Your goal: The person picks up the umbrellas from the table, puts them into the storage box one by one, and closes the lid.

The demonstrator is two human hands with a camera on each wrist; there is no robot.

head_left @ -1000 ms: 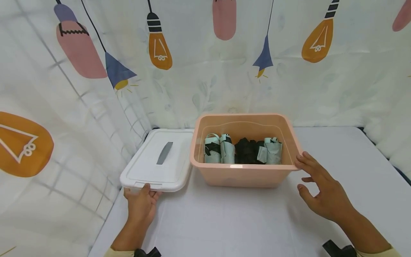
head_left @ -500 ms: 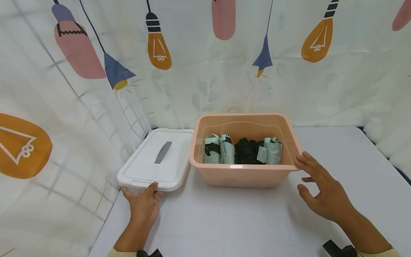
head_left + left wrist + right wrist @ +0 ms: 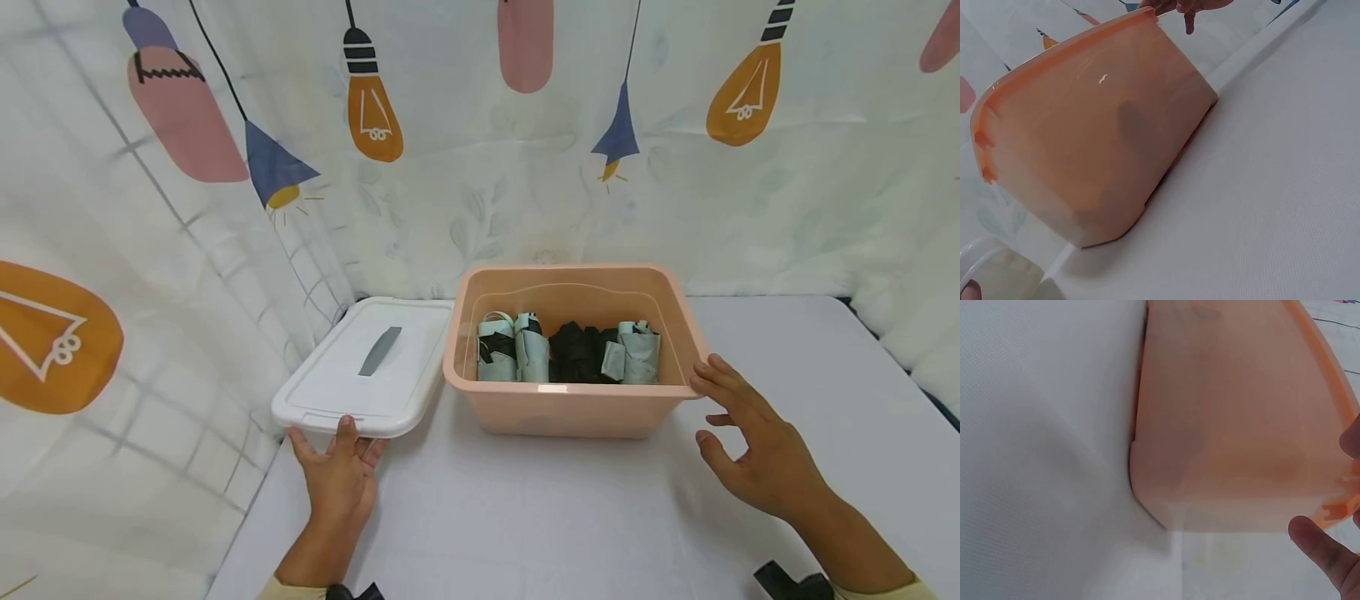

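Note:
A white lid with a grey handle lies left of the peach plastic storage box. My left hand holds the lid's front edge, thumb over the rim and fingers partly hidden beneath. In the left wrist view, part of the lid and a thumb tip show at the lower left corner. My right hand touches the box's front right rim corner with extended fingertips, its thumb apart from the box. Inside the box stand several mint-green and black rolled bundles, resembling folded umbrellas.
A white cloth covers the table. Behind and at the left hangs a curtain printed with lamps and bulbs. The box stands near the table's back edge, close to the curtain.
The lid has shifted slightly left and back, its front edge now a little farther away. My left hand has moved slightly right and stays at that edge. The right hand and box have kept still.

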